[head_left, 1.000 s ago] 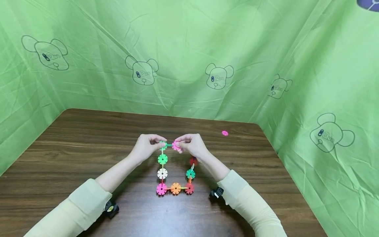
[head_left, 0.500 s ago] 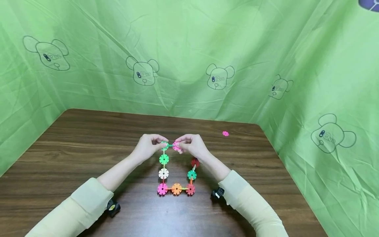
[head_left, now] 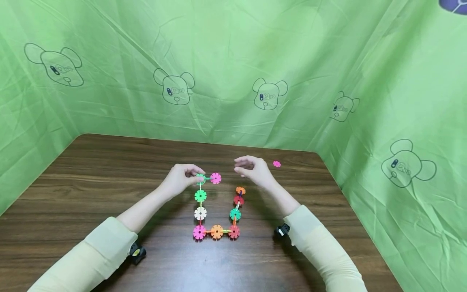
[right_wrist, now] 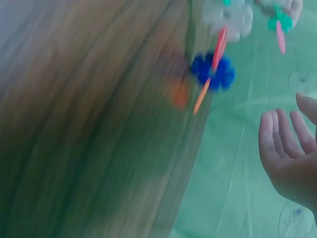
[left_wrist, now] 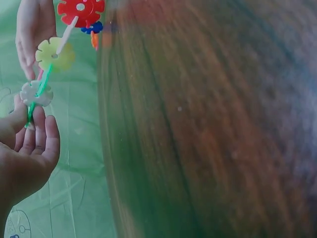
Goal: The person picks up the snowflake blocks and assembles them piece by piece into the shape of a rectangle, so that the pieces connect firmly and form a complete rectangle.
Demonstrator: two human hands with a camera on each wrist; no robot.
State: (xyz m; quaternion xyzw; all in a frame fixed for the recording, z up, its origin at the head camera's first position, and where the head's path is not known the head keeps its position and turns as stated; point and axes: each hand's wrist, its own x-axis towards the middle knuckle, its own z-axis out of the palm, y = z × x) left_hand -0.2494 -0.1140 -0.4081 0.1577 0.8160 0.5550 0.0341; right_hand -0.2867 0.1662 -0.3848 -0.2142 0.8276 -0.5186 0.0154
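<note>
A chain of slotted plastic snowflake discs, several of them edge-on between flat ones, forms a square outline with a gap at its upper right. My left hand (head_left: 179, 178) pinches the green disc (head_left: 198, 183) at the upper left corner between thumb and fingers. From it a pink disc (head_left: 215, 178) sticks out to the right, its face uncovered. An orange disc (head_left: 240, 190) ends the right side of the chain. Up and to the right of that end, my right hand (head_left: 258, 172) hovers with fingers loosely bent, holding nothing; the right wrist view also shows its bare palm (right_wrist: 292, 168).
One loose pink disc (head_left: 277, 164) lies near the far right of the brown wooden table (head_left: 109, 162). A green curtain (head_left: 226, 48) with bear-head prints surrounds the table's back and sides. A black wrist camera (head_left: 282, 230) sits at the right cuff.
My right hand has let go of the pink disc and moved right and farther from me, uncovering the orange end disc. The left hand still pinches the green disc.
</note>
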